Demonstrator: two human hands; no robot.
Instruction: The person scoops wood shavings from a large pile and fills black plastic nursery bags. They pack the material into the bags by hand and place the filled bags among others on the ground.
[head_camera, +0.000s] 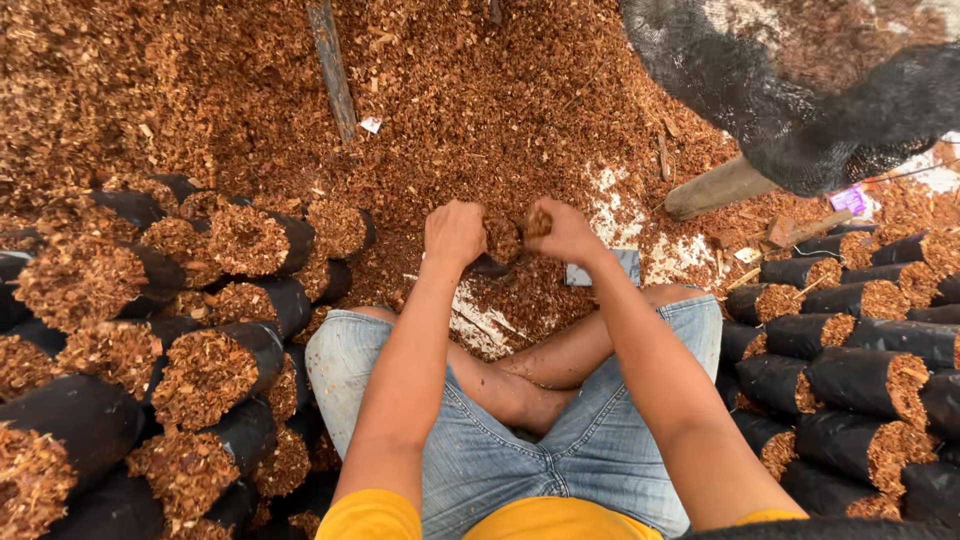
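I sit cross-legged on the ground in denim shorts, facing a wide heap of reddish-brown wood chips (480, 100). My left hand (454, 233) and my right hand (563, 231) are held close together just above the heap's near edge. Both are closed around a clump of chips (503, 238) between them. A small black bag (488, 266) seems to sit under my hands, mostly hidden, so I cannot tell which hand grips it.
Filled black bags (215, 370) lie stacked on their sides to my left, chips showing at their mouths. More filled bags (860, 380) lie to my right. Black netting (800, 90) hangs at the upper right above a wooden post (715, 188). A thin stick (332, 65) lies in the heap.
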